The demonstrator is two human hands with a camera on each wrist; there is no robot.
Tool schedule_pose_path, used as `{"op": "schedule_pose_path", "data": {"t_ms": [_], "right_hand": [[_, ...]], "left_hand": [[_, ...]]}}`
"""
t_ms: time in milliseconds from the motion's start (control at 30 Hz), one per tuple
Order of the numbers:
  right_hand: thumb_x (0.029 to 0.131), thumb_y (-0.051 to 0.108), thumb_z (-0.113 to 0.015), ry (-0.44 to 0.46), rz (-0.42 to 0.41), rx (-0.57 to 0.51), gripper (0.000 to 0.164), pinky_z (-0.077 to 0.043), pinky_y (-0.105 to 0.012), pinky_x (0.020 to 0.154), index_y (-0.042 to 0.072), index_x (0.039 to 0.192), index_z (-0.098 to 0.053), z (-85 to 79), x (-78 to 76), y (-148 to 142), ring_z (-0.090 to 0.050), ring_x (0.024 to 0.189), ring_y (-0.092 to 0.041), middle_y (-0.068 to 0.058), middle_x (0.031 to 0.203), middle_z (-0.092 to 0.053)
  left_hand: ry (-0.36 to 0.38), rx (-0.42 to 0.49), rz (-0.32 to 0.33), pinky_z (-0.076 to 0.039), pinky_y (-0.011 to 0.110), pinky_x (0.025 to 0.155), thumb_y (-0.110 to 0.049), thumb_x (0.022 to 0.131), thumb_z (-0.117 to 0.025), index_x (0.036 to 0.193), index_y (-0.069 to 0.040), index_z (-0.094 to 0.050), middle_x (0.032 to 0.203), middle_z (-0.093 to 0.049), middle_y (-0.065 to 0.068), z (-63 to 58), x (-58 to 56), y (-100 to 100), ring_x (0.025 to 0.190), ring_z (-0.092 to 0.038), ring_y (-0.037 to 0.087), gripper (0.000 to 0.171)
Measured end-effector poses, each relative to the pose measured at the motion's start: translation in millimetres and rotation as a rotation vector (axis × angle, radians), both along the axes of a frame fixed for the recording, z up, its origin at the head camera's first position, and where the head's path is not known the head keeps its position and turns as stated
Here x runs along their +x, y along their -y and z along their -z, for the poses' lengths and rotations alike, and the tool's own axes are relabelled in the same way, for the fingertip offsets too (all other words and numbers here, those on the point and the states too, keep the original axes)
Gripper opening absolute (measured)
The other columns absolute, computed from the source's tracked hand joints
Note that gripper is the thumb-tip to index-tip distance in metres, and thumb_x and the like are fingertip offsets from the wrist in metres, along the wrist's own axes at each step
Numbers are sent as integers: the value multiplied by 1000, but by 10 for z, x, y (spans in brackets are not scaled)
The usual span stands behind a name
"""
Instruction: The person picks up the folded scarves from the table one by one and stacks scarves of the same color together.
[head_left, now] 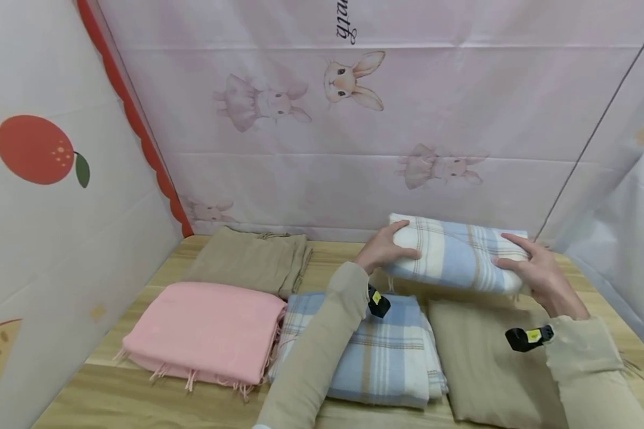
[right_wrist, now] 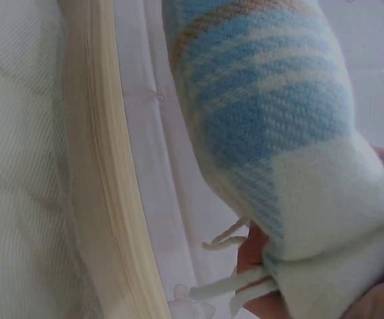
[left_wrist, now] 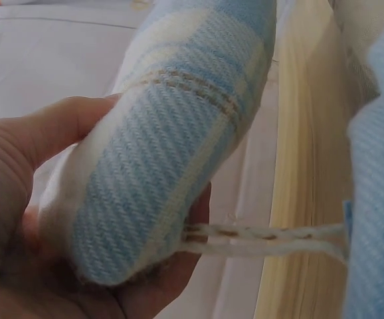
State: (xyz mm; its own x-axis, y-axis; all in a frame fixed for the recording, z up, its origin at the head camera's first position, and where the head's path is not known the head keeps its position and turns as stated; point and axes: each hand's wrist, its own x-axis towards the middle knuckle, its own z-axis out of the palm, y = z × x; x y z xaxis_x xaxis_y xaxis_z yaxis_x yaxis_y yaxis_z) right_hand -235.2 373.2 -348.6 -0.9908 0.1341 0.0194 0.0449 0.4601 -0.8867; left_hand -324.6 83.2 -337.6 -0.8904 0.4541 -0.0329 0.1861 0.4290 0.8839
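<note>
Plaid hung folded above the bench, toward 1 o'clock of a second plaid. Our left hand was clamped on its 9 o'clock end, our right hand on its 3 o'clock end; we presumably gripped opposite ends to share the weight and keep the layers from falling open. Its fringe dangled loose beneath, seemingly because we pressed only the thick folds. Around the second plaid, a pink cloth lay at 9 o'clock, a tan cloth at 10 and another tan cloth at 3, all laid flat, which we judged would help their folds hold.
</note>
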Motion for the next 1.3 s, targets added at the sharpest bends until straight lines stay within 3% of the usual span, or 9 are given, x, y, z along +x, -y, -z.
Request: {"op": "schedule_pose_path", "data": {"t_ms": [133,300,633,833,1067,1300], "right_hand": [[101,19,-65,-14,1,-4,75,-54,-26,63,3,160,-22,-3,14,25,-46,98,-16,-37,153,-16],[101,20,-65,-28,-14,-31,74,-55,-27,62,4,160,-24,-7,29,63,-52,86,-4,-35,146,-24],[101,20,-65,-37,-44,-69,74,-55,-26,62,6,161,-24,-27,46,121,-54,85,-1,-35,149,-21],[101,21,-64,-40,-49,-54,74,-55,-25,63,6,161,-23,-50,70,149,-51,90,-2,-35,154,-16],[101,24,-65,-54,-50,-3,74,-52,-23,65,5,161,-25,-73,98,184,-44,101,-13,-34,159,-12],[101,23,-65,-59,-58,14,74,-53,-25,64,2,160,-25,-53,144,236,-47,95,-10,-33,154,-17]], "left_hand": [[-16,-7,0,-39,39,109,-25,86,-83,157,-24,-43,158,-40,8,-14,7,32,140,-42,27,81],[-34,-23,4,-38,39,109,-27,87,-82,157,-24,-43,158,-41,8,-44,25,86,140,-42,26,80],[-57,-46,22,-38,42,110,-29,87,-81,158,-24,-41,159,-39,8,-97,53,202,142,-40,28,81],[-64,-55,43,-37,45,111,-29,89,-80,158,-24,-39,161,-37,7,-136,81,263,143,-39,29,82],[-65,-39,47,-36,46,112,-30,88,-80,159,-24,-38,161,-36,5,-164,140,345,144,-37,28,82],[-58,-35,58,-32,50,115,-29,89,-80,159,-25,-37,163,-33,2,-161,205,440,148,-31,27,82]]}}
